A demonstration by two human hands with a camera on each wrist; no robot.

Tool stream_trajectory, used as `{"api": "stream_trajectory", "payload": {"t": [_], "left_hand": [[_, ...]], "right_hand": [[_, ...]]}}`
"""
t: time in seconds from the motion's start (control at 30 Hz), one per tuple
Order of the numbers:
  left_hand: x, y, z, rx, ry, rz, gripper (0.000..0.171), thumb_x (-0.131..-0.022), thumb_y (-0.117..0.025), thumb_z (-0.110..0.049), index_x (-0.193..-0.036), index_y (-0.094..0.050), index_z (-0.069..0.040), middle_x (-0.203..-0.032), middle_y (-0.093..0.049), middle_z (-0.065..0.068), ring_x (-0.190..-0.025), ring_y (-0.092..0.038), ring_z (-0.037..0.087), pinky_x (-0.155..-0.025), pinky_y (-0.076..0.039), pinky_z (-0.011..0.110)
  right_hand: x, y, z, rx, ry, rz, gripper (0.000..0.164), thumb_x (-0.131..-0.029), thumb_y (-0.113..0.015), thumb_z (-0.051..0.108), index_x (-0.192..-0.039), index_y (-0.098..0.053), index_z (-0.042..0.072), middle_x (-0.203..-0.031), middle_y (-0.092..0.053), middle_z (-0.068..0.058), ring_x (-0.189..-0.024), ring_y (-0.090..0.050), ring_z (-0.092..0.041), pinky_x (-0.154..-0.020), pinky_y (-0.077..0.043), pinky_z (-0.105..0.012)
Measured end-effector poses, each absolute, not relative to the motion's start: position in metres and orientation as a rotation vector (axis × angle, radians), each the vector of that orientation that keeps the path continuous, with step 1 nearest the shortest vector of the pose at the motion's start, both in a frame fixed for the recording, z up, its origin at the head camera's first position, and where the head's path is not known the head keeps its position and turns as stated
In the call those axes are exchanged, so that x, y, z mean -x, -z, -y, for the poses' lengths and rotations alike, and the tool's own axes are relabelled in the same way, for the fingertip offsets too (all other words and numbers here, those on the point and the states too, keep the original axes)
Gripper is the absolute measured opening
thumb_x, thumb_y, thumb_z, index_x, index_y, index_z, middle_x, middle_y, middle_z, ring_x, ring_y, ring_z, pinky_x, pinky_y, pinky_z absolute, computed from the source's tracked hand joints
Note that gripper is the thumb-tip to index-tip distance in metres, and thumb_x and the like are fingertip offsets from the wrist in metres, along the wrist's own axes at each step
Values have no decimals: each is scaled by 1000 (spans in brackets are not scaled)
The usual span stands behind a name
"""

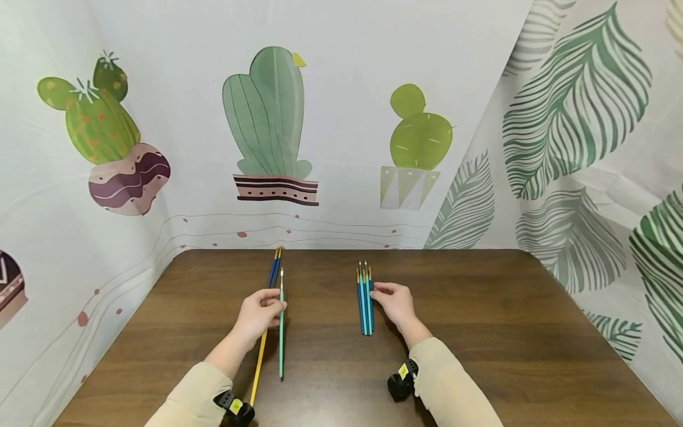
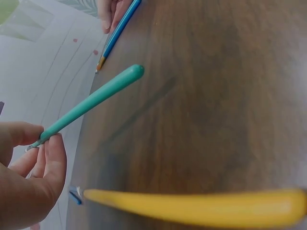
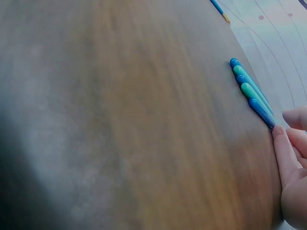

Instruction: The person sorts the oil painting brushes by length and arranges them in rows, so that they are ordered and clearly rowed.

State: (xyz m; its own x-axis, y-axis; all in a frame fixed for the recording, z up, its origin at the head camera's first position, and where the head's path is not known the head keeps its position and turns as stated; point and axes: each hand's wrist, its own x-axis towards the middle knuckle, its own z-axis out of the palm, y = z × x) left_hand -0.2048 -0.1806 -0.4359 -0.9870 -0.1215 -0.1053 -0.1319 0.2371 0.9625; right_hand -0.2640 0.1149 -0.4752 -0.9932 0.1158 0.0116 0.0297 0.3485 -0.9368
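A white cloth (image 1: 347, 118) printed with potted cacti fills the upper left and centre of the head view, and a leaf-print cloth (image 1: 576, 118) covers the upper right. Below them the brown wood-grain table (image 1: 480, 320) spans the lower part of the frame. Two pale sleeves (image 1: 453, 385) reach in from the bottom edge. The left hand (image 1: 258, 314), left of centre, pinches a teal brush (image 1: 281, 338) between thumb and fingers. The right hand (image 1: 397, 303), right of centre, has its thumb and fingertips drawn narrowly together on the rightmost blue brush (image 1: 371, 308) of a row. Black wrist devices (image 1: 401, 382) with yellow labels sit at the cuffs, low in the frame. The row (image 1: 363, 311) lies near the middle: five brushes side by side, blue and teal alternating, bristles toward the top. A yellow handle (image 1: 259, 362) slants down at lower left, its upper part behind the left hand. The teal brush stands just right of it, white tip upward; in the left wrist view it is raised, its shadow on the wood. Two blue brush ends (image 1: 274, 270) show above the left hand, near the table's far edge.
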Motion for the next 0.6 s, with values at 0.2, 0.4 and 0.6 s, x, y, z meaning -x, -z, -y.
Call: {"api": "stream_trajectory", "payload": {"t": [0.2,0.4,0.6], "left_hand": [[199,436,190,274,-1888,-2483,42,-87,-60,-6,-127,-53,4,-94,-62,8,-76,-58,11,-65,-55,27],[194,436,198,303,-1890,-2461,42,-87,-60,-5,-127,-52,4,-91,-61,5,-72,-57,11,-65,-55,26],[191,437,206,322,-1898,-2453,42,-87,-60,-6,-127,-52,4,-90,-63,4,-73,-59,9,-66,-55,27]], "right_hand": [[263,474,-115,135,-1739,2526,29,-84,-69,16,-109,-70,1,-106,-70,-16,-102,-63,-27,-91,-51,-41],[264,475,-115,138,-1732,2529,29,-84,-69,16,-109,-70,1,-107,-70,-16,-103,-63,-27,-92,-51,-41],[265,476,-115,148,-1745,2520,29,-83,-70,16,-109,-70,1,-106,-70,-15,-103,-63,-26,-91,-51,-40]]}}
